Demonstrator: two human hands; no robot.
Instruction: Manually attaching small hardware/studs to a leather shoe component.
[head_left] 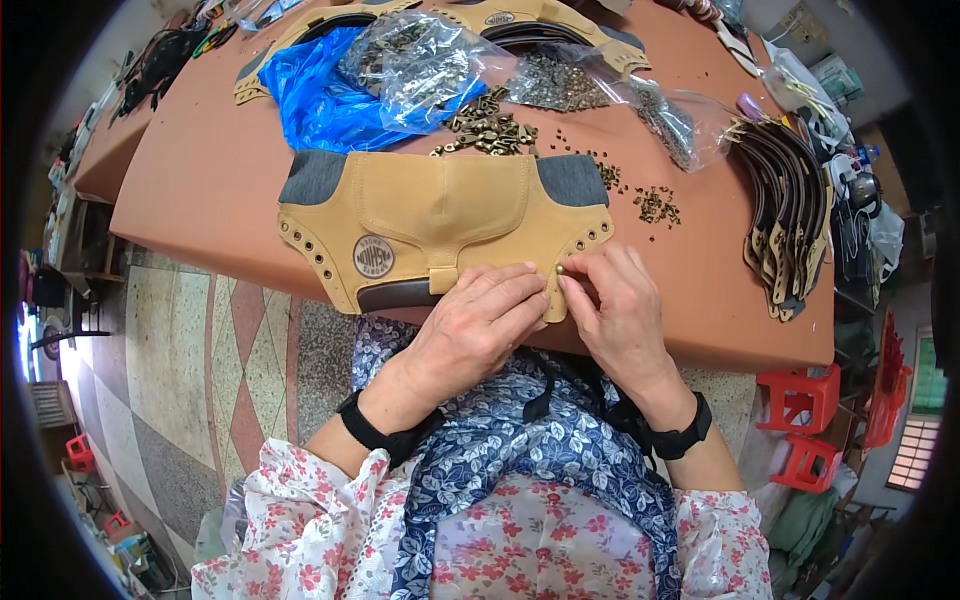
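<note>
- Workpiece [440, 205], tan and leather-like, with two dark grey upper corner panels [311, 178], a stitched central flap [445, 185] and one round dark-printed patch [374, 256]; eyelets [313, 247] run down both side edges.
- It lies on the near edge of the tabletop [220, 190], directly under the left hand [485, 315], its right side edge at the right hand's [620, 305] fingertips.
- Left hand: fingers together, laid over the lower part; dark brown strip [400, 293] just to its left.
- Right hand: thumb and forefinger brought together on a small brass-coloured stud [560, 269] at the side edge.
- Hidden: left thumb, and whatever lies under the left palm; cannot tell if that hand also grips the lower edge. Stud's exact shape too small to make out.
- Cut off: two similar tan pieces [590, 38] beyond both hands, at the upper edge of view.
- Counts: one blue bag [318, 95] beyond the left hand; three clear bags [415, 65] of metal bits beyond the hands; one heap of larger brass fittings [490, 128] beyond the left hand; small loose studs [657, 205] beyond the right hand, too many to count; one stack of curved dark strips [785, 200] well right of the right hand, overlapped, number unclear.
</note>
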